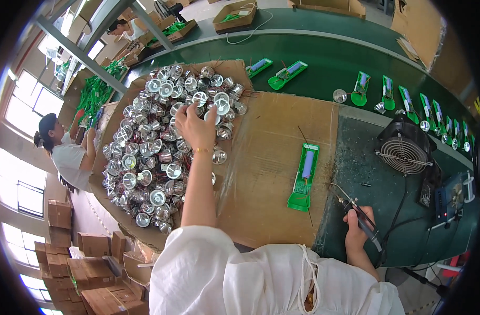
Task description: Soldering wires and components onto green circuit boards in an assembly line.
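Observation:
My left hand (198,128) reaches over a heap of silver reflector cups (157,197) in a cardboard box. Its fingers are apart, with the tips touching or just over the cups; no cup is clearly gripped. My right hand (357,227) is closed round the handle of a soldering iron (367,230), whose thin metal tip points up and left. Between the hands, a green plastic housing (298,199) lies on a sheet of cardboard (250,199). It carries a blue-purple cylindrical battery (307,164) and thin wires that stick out at both ends.
A green conveyor belt (324,63) curves along the back with several housings, some beside reflectors. At right stand a black fan (402,153) and a blue box-shaped unit (452,198) with cables. A co-worker (69,152) works at left, another beyond; cartons (111,296) are stacked lower left.

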### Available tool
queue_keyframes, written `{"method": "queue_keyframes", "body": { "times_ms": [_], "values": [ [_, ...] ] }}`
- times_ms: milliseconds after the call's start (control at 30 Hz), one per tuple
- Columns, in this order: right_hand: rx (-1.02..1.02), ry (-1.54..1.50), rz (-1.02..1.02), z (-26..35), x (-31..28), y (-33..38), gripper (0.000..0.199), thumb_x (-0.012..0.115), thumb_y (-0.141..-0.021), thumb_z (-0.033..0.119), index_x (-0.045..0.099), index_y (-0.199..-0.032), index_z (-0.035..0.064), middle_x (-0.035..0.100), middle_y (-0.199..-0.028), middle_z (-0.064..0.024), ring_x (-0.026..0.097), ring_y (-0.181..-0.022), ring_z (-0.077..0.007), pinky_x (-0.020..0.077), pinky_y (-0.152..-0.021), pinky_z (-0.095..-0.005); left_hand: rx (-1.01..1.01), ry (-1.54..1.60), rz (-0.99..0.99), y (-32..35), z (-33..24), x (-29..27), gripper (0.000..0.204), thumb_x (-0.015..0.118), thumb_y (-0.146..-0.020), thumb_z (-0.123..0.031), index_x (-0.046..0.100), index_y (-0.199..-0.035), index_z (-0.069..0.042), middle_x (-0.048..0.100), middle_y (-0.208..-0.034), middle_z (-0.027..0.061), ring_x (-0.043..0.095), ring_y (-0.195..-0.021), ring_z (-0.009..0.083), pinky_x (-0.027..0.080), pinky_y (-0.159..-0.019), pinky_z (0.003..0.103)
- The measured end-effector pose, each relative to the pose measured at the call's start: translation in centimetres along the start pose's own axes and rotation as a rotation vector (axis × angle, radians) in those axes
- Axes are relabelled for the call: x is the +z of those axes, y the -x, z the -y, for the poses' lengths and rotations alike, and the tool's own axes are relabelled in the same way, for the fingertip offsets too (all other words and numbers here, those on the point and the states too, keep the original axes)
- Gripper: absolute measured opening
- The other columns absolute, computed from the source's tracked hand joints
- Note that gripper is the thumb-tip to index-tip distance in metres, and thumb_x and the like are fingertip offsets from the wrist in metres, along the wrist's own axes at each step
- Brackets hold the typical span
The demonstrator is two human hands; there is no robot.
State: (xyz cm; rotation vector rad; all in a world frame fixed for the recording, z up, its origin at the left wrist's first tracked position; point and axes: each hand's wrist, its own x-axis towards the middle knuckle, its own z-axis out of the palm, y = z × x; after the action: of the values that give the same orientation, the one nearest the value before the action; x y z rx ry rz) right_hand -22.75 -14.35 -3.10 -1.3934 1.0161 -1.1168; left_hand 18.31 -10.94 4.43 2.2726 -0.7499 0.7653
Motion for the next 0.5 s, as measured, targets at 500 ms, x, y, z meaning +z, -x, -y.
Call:
{"method": "queue_keyframes", "body": {
  "times_ms": [500],
  "values": [
    [-0.021,-0.031,-0.008,-0.4,-0.5,0.7,0.014,0.060,-0.082,0.011,0.050,-0.082,0.0008,0.056,-0.067,-0.0060,0.054,-0.058,-0.0102,0.0462,-0.056,-0.0231,-0.431,0.891,0.548,6.7,-7.2,-8.3,0.011,0.065,-0.078,-0.007,0.067,-0.080,0.004,0.065,-0.076,0.0034,0.056,-0.065,0.0075,0.045,-0.059,0.022]
  ]
}}
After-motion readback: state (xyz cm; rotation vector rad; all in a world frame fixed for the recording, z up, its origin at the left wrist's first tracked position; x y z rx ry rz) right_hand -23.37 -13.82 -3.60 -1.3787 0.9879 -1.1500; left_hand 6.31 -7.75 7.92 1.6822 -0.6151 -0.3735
